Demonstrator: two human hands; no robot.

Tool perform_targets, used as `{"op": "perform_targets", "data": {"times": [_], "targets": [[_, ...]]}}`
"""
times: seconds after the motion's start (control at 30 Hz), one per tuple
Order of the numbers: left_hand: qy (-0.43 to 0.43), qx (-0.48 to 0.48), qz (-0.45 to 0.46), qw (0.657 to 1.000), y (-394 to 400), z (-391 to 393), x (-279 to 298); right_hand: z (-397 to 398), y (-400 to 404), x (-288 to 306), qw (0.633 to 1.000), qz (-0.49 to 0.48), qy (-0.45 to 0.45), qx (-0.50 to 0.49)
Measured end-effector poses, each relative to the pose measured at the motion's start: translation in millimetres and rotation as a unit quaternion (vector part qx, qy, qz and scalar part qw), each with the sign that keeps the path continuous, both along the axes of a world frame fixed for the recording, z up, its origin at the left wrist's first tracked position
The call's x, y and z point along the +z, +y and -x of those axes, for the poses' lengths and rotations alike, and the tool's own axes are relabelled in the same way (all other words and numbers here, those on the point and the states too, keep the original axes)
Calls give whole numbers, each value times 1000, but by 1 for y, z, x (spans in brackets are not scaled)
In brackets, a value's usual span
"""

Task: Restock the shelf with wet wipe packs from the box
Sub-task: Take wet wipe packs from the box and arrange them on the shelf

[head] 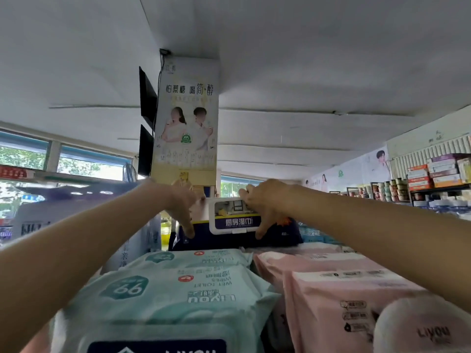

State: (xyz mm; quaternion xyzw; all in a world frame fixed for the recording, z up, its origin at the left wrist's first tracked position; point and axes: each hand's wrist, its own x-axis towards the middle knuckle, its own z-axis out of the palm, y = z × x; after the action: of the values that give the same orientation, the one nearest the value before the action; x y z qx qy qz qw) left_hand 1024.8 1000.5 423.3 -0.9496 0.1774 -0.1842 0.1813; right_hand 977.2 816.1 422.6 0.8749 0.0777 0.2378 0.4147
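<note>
A dark navy wet wipe pack [277,238] with a white flip lid stands on its edge at the back of the top shelf, its lid facing me. My left hand [179,205] grips its left end, thumb down on the front, fingers over the top. My right hand [263,202] grips its right part the same way, thumb down beside the lid. In front of it lie mint green wipe packs [178,289] on the left and pink wipe packs [339,289] on the right. The box is out of view.
A pillar with a poster [187,118] rises behind the shelf. Windows [84,166] run along the left. Shelves with jars and cartons [418,182] stand at the far right. A white rounded pack [420,329] lies at the bottom right.
</note>
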Motion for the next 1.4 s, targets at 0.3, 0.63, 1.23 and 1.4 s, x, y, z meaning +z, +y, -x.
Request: {"op": "perform_targets", "data": {"times": [0.3, 0.63, 1.23, 1.4], "targets": [[-10, -6, 29, 1000, 1, -9, 0, -7, -18, 23, 959, -261, 101, 46], [-37, -50, 51, 997, 10, 32, -9, 31, -15, 15, 962, -267, 40, 36], [26, -244, 140, 959, 62, 189, -85, 197, 55, -77, 969, -236, 49, 61], [39, -165, 66, 983, 77, 195, -103, 184, 69, -102, 975, -214, -38, 41]]}}
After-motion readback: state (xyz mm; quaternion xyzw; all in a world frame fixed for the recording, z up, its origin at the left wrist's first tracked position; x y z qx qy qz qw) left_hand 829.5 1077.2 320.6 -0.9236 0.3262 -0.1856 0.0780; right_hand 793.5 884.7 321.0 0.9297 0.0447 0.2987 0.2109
